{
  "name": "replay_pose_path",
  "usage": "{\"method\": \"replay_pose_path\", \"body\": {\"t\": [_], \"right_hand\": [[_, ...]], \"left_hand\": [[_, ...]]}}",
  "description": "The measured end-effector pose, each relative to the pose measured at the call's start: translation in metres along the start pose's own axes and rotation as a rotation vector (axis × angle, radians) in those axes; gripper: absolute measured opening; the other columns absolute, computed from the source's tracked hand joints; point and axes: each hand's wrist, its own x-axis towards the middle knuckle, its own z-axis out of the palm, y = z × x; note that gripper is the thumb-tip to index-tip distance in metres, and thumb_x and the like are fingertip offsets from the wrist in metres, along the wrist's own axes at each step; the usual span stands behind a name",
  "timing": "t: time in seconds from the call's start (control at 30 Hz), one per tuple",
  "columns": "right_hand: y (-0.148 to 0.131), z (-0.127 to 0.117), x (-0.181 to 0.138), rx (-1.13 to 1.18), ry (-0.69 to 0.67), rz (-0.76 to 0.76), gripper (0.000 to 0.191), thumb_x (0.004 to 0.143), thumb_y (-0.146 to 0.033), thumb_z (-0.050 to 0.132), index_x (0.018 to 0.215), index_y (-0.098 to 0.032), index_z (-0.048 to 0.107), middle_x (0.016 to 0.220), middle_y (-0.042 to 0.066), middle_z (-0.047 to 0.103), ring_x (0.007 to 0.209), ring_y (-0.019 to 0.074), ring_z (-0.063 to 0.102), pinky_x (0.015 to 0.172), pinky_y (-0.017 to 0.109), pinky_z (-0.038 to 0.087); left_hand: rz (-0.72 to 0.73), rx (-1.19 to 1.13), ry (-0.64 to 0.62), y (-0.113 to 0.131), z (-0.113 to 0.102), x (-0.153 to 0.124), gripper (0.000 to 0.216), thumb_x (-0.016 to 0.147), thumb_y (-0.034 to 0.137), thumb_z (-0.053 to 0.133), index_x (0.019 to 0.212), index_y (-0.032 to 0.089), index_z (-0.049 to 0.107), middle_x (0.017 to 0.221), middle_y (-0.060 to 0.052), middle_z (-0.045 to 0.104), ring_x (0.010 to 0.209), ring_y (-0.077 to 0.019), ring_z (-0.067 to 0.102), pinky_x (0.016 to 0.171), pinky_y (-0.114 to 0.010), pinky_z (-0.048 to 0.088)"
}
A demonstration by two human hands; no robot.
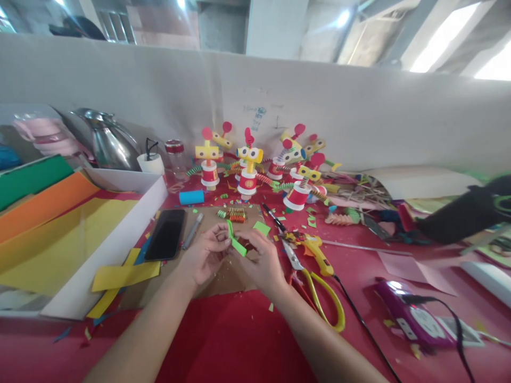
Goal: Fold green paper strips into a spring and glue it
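A folded bright green paper strip (238,246) is pinched between my two hands over a brown cardboard sheet (223,276). My left hand (209,250) grips its upper left end with thumb and forefinger. At its lower right part, the fingers of my right hand (261,260) close on the strip, partly hidden behind the hand. Just beyond lie a folded orange and green paper spring (237,214) and a flat green paper piece (261,229). Several paper-cup robot figures (247,183) with yellow heads and spring arms stand farther back.
On the right are yellow-handled scissors (315,298), a yellow glue gun (318,254) with a cord, and a purple device (415,314). A phone (165,234), a grey marker (192,231), yellow paper strips (125,275) and a white box (107,239) of coloured paper lie left.
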Motion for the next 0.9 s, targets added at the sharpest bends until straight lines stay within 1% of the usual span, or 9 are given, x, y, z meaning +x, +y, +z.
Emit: {"method": "replay_pose_path", "body": {"t": [0.07, 0.13, 0.23, 0.33, 0.4, 0.53, 0.63, 0.77, 0.9], "right_hand": [[0.001, -0.003, 0.0, -0.041, 0.016, -0.072, 0.021, 0.077, -0.012, 0.064, 0.096, -0.021, 0.067, 0.088, 0.004, 0.062, 0.077, 0.0161, 0.061, 0.07, 0.028, 0.05], [0.002, -0.005, -0.001, -0.055, 0.012, -0.131, 0.024, 0.078, -0.011, 0.061, 0.098, -0.022, 0.067, 0.092, 0.005, 0.061, 0.081, 0.0166, 0.061, 0.072, 0.029, 0.051], [0.005, -0.006, -0.001, -0.082, 0.006, -0.186, 0.028, 0.08, -0.009, 0.058, 0.103, -0.023, 0.066, 0.094, 0.005, 0.06, 0.085, 0.0173, 0.06, 0.074, 0.029, 0.05], [0.006, -0.005, -0.002, -0.098, 0.024, -0.205, 0.027, 0.082, -0.008, 0.055, 0.103, -0.023, 0.066, 0.093, 0.006, 0.06, 0.086, 0.0175, 0.06, 0.075, 0.03, 0.05], [0.005, -0.004, -0.002, -0.095, 0.033, -0.192, 0.024, 0.084, -0.01, 0.055, 0.1, -0.023, 0.067, 0.093, 0.006, 0.06, 0.086, 0.0178, 0.06, 0.075, 0.03, 0.05], [0.0, -0.003, 0.0, -0.047, 0.061, -0.108, 0.015, 0.084, -0.013, 0.058, 0.089, -0.023, 0.068, 0.089, 0.005, 0.06, 0.085, 0.0182, 0.059, 0.076, 0.03, 0.05], [-0.002, -0.001, 0.001, 0.013, 0.077, -0.056, 0.015, 0.082, -0.012, 0.059, 0.085, -0.023, 0.069, 0.087, 0.004, 0.061, 0.084, 0.0177, 0.06, 0.076, 0.03, 0.049], [-0.001, 0.004, -0.001, 0.04, 0.084, 0.021, 0.019, 0.081, -0.011, 0.06, 0.088, -0.024, 0.071, 0.089, 0.004, 0.062, 0.084, 0.0174, 0.06, 0.075, 0.029, 0.05], [0.001, 0.006, -0.004, 0.045, 0.174, 0.063, 0.019, 0.079, -0.015, 0.064, 0.094, -0.025, 0.07, 0.088, 0.003, 0.063, 0.083, 0.0176, 0.06, 0.075, 0.03, 0.051]], "left_hand": [[-0.054, -0.05, -0.02, 0.001, 0.003, -0.002, 0.03, 0.059, 0.001, 0.072, 0.085, 0.015, 0.065, 0.07, 0.001, 0.064, 0.062, -0.009, 0.059, 0.06, -0.019, 0.046], [-0.09, -0.081, -0.028, 0.001, 0.006, -0.004, 0.028, 0.06, 0.001, 0.071, 0.084, 0.014, 0.066, 0.066, 0.001, 0.062, 0.059, -0.0089, 0.058, 0.06, -0.02, 0.046], [-0.106, -0.088, -0.005, 0.0, 0.006, -0.004, 0.025, 0.062, 0.003, 0.071, 0.085, 0.014, 0.066, 0.067, 0.001, 0.063, 0.059, -0.0089, 0.058, 0.059, -0.02, 0.047], [-0.1, -0.06, 0.008, -0.002, 0.004, -0.003, 0.023, 0.064, 0.005, 0.071, 0.086, 0.014, 0.066, 0.071, 0.0, 0.064, 0.061, -0.0085, 0.059, 0.059, -0.019, 0.046], [-0.098, -0.034, 0.006, -0.003, 0.004, -0.002, 0.023, 0.064, 0.007, 0.073, 0.085, 0.013, 0.067, 0.072, 0.0, 0.064, 0.061, -0.008, 0.058, 0.059, -0.019, 0.046], [-0.056, -0.005, 0.002, -0.005, 0.005, -0.001, 0.02, 0.061, 0.011, 0.079, 0.077, 0.013, 0.066, 0.07, 0.0, 0.064, 0.062, -0.0073, 0.059, 0.06, -0.018, 0.046], [0.001, 0.023, 0.012, -0.007, 0.004, 0.0, 0.022, 0.06, 0.013, 0.081, 0.076, 0.013, 0.066, 0.07, 0.001, 0.063, 0.062, -0.0073, 0.058, 0.063, -0.018, 0.046], [0.101, 0.033, 0.074, -0.011, 0.003, 0.001, 0.027, 0.057, 0.011, 0.082, 0.078, 0.017, 0.066, 0.064, 0.005, 0.061, 0.06, -0.0075, 0.057, 0.063, -0.019, 0.047], [0.166, -0.009, 0.124, -0.014, 0.006, 0.002, 0.026, 0.054, 0.009, 0.082, 0.075, 0.015, 0.068, 0.063, 0.004, 0.062, 0.061, -0.0066, 0.057, 0.066, -0.018, 0.046]]}}
